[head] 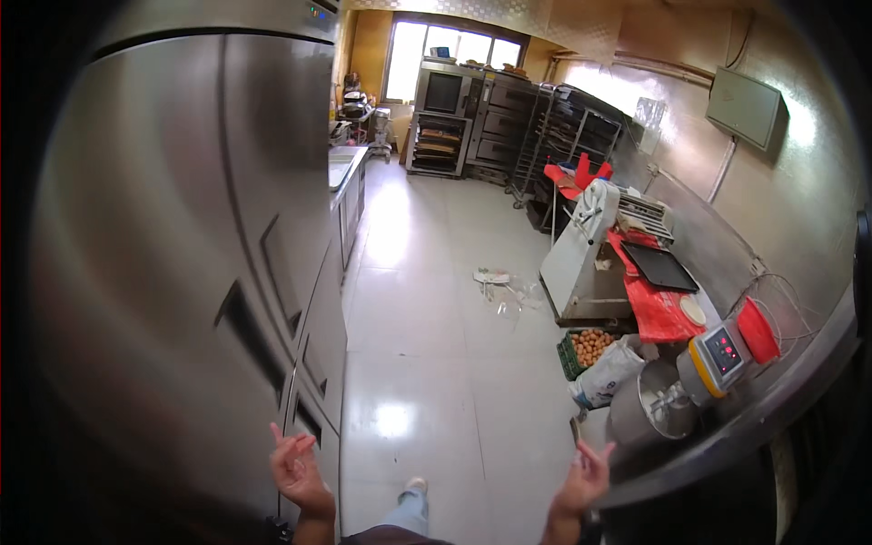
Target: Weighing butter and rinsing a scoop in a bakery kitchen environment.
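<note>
My left hand (300,470) is raised, palm up with bent fingers apart, holding nothing. It is nearest to the stainless-steel refrigerator (150,272), whose recessed door handle (253,340) lies just above it in the picture. On the other side, my right hand (582,477) is also raised and bare, its fingers partly curled and spread. Beyond it stands a dough mixer's steel bowl (623,415) below a control panel (723,351) with lit red digits. Between my hands, one shoe (417,484) shows on the tiled floor (415,327).
Plastic scraps (507,289) lie mid-floor. Along the right stand a crate of eggs (591,346), a white sack (606,375) and a dough sheeter (579,266) with a black tray (659,266). Ovens (443,92) and a tray rack (579,129) are at the back; a sink counter (351,167) is left.
</note>
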